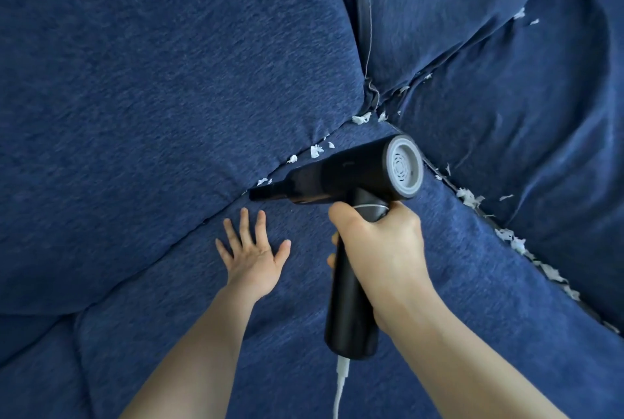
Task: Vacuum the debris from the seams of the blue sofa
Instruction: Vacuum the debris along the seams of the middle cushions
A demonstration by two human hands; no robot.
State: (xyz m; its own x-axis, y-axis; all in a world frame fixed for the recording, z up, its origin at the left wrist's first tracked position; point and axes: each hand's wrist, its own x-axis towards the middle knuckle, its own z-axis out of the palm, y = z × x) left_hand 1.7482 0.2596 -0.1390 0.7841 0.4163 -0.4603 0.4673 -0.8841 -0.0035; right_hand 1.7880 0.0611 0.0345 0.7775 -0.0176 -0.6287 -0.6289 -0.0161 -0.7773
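The blue sofa [141, 87] fills the view. My right hand [378, 249] grips the handle of a black handheld vacuum [337, 178]. Its narrow nozzle [261, 194] points left into the seam between back cushion and seat. My left hand [253, 256] lies flat on the seat cushion just below the nozzle, fingers spread. White paper scraps [315, 150] dot the seam to the right of the nozzle. More white debris [469, 197] lines the seam running down to the right.
A white cord [339, 388] hangs from the bottom of the vacuum handle. A vertical gap between two back cushions [363, 13] meets the other seams at a junction [373, 104]. Scraps [520, 13] also sit along the upper right seam.
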